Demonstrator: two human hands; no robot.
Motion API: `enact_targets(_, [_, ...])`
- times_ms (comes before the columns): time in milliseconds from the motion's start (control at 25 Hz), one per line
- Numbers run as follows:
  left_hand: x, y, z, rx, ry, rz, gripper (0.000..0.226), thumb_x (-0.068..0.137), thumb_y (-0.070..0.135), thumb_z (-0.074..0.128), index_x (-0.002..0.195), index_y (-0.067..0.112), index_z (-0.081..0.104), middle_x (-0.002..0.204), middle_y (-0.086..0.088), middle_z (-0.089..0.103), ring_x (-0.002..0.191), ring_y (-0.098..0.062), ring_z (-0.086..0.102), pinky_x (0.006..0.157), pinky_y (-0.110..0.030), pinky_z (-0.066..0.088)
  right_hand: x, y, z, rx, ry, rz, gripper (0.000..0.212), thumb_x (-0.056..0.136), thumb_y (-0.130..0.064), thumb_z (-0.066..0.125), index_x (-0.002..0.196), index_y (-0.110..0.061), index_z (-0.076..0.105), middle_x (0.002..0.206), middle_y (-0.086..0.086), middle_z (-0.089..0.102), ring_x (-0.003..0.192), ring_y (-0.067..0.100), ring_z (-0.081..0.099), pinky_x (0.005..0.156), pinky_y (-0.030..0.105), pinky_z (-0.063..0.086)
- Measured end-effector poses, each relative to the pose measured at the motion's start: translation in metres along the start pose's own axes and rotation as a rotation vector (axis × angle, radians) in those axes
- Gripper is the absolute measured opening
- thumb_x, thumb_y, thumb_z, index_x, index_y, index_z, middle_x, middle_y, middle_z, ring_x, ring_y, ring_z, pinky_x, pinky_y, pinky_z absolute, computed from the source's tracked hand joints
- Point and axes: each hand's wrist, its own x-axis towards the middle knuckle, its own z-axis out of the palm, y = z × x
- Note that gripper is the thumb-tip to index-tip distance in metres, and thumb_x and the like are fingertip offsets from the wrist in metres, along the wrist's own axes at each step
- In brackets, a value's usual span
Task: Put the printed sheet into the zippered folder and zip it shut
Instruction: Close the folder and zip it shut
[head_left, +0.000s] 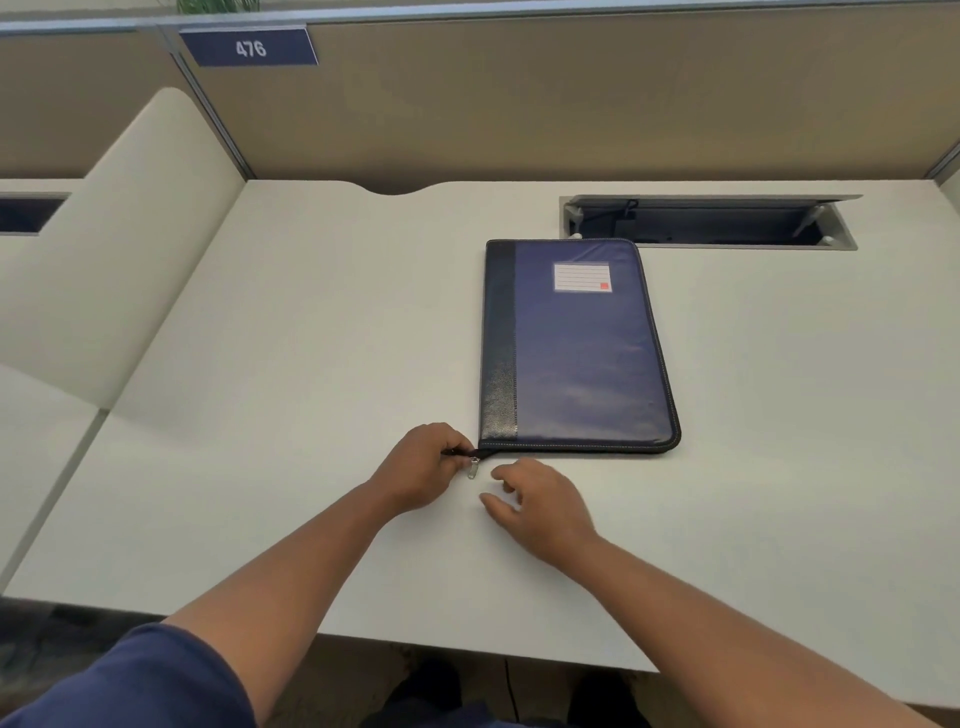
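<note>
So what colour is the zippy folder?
Blue, with a black strip down its left side; head view shows the folder.

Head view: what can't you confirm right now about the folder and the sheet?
- Printed sheet: not visible; the closed cover of the zippered folder would hide it, head view.
- Zip end tab: covered by the left hand.
- Folder label: too small to read.
- Cable tray: inside is dark.

A white laminate desk (311, 322) is enclosed by tan fabric partition panels (571, 104); a blue number plate reading 476 (249, 48) is mounted at upper left.
</note>
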Motion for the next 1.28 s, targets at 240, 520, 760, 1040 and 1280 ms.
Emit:
enact_targets(240, [-0.002, 0.003, 0.000, -0.122, -0.035, -0.088, 0.014, 0.091, 0.010, 0.069, 0.087, 0.022, 0.075, 0.086, 0.007, 0.075, 0.084, -0.006, 0.067, 0.077, -0.020, 0.051, 0.019, -0.024, 0.011, 0.111, -0.004, 0.384, 0.030, 0.084, -0.058, 0.059, 0.078, -0.028, 0.061, 0.071, -0.015, 0.062, 0.070, 0.006, 0.056, 0.052, 0.026, 0.037])
enact_targets(520, [-0.002, 0.001, 0.000, -0.223, -0.053, -0.143, 0.013, 0.094, 0.011, 0.068, 0.091, 0.019, 0.077, 0.088, 0.003, 0.076, 0.081, -0.011, 0.067, 0.080, -0.027, 0.052, 0.029, -0.032, 0.012, 0.179, -0.011, 0.532, 0.028, 0.083, -0.061, 0.060, 0.077, -0.034, 0.066, 0.068, -0.017, 0.066, 0.063, -0.001, 0.057, 0.050, 0.023, 0.031])
enact_targets(760, [0.000, 0.001, 0.000, -0.155, -0.036, -0.113, 0.014, 0.093, 0.012, 0.069, 0.089, 0.024, 0.075, 0.086, 0.007, 0.074, 0.082, -0.011, 0.066, 0.074, -0.021, 0.049, 0.028, -0.036, 0.008, 0.085, -0.039, 0.448, 0.031, 0.089, -0.050, 0.052, 0.073, -0.025, 0.061, 0.065, -0.009, 0.064, 0.064, 0.010, 0.059, 0.049, 0.027, 0.034])
enact_targets(1040, [0.001, -0.005, 0.003, -0.015, 0.024, -0.086, 0.009, 0.093, 0.015, 0.069, 0.094, 0.021, 0.075, 0.093, 0.010, 0.065, 0.090, -0.012, 0.062, 0.081, -0.027, 0.048, 0.033, -0.036, 0.008, -0.071, -0.043, 0.405, 0.026, 0.089, -0.032, 0.048, 0.070, -0.017, 0.056, 0.075, -0.003, 0.064, 0.071, 0.023, 0.057, 0.053, 0.031, 0.034])
enact_targets(1280, [0.005, -0.008, 0.004, 0.077, 0.072, -0.059, 0.009, 0.093, 0.019, 0.068, 0.097, 0.025, 0.074, 0.091, 0.017, 0.060, 0.088, -0.008, 0.058, 0.077, -0.027, 0.045, 0.034, -0.028, 0.005, -0.083, 0.039, 0.470, 0.027, 0.087, -0.032, 0.047, 0.067, -0.015, 0.051, 0.067, -0.003, 0.057, 0.064, 0.024, 0.051, 0.050, 0.031, 0.030])
